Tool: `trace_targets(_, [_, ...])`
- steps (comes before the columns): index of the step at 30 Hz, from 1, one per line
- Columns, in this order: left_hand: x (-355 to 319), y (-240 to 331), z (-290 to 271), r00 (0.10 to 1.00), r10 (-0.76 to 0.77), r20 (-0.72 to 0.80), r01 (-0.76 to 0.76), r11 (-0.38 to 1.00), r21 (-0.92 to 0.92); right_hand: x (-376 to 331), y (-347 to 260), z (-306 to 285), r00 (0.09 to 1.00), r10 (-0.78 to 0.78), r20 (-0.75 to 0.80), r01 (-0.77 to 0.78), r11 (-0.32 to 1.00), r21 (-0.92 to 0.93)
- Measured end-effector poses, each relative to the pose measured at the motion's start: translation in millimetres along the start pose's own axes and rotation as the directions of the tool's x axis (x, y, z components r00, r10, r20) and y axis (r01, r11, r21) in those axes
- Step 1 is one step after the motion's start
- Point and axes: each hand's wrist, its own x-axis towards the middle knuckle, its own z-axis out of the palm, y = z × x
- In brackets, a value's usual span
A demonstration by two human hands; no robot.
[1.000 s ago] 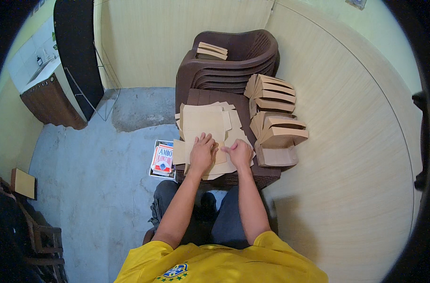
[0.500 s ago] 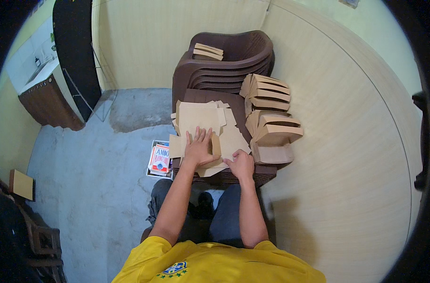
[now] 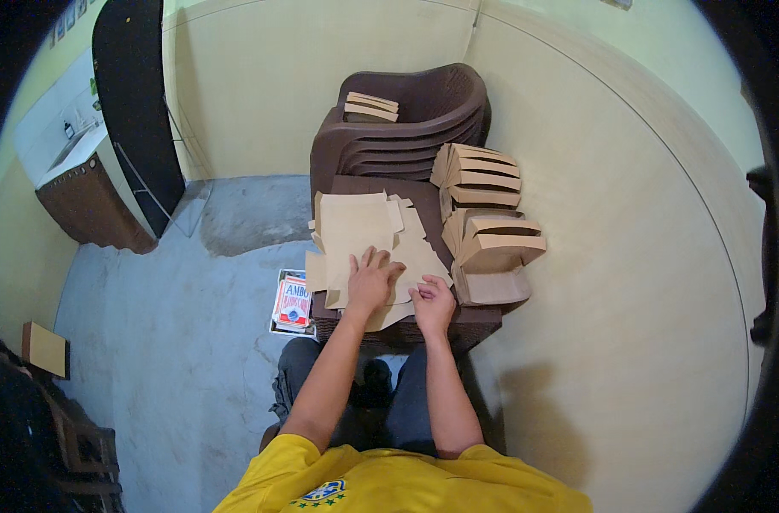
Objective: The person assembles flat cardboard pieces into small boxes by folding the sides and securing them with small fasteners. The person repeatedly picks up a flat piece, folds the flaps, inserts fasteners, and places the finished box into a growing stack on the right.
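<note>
Flat tan cardboard box blanks (image 3: 355, 224) with cut flaps lie overlapping on a brown woven-look plastic surface (image 3: 423, 190) in front of me. My left hand (image 3: 372, 282) rests on the top blank, fingers spread and thumb out to the right, holding nothing. Beside it, my right hand (image 3: 432, 303) is at the lower right part of the blanks. Its fingers are curled in toward the thumb. What they pinch, if anything, is too small to make out.
Folded cardboard pieces (image 3: 500, 244) stand in rows along the right side, by the wall. Behind are stacked brown plastic chairs (image 3: 406, 137), with more folded cardboard (image 3: 372, 107) on the seat. A white basket (image 3: 292, 303) of printed packets sits on the left.
The left hand has shifted right across the top blank, and the small raised flap beside it no longer shows. My right hand has drawn slightly back toward me. The view has tilted a little.
</note>
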Motion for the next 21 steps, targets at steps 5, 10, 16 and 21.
trace_targets(5, [-5, -4, 9, 0.959, -0.046, -0.279, 0.062, 0.997, 0.047, 6, -5, 14, 0.99, -0.14, 0.017, 0.14, 0.99, -0.01])
trace_targets(10, [-19, -18, 15, 0.981, -0.073, -0.178, 0.062, 0.996, -0.068, -13, -1, 21, 0.901, -0.424, 0.098, 0.435, 0.884, -0.173])
trace_targets(16, [-8, -37, 15, 0.989, -0.095, -0.11, 0.063, 0.962, -0.265, -37, 3, 25, 0.779, -0.57, 0.262, 0.627, 0.7, -0.343])
trace_targets(21, [-18, -35, 8, 0.994, 0.004, -0.113, -0.022, 0.987, -0.161, -13, -1, 16, 0.959, -0.267, 0.09, 0.277, 0.954, -0.118])
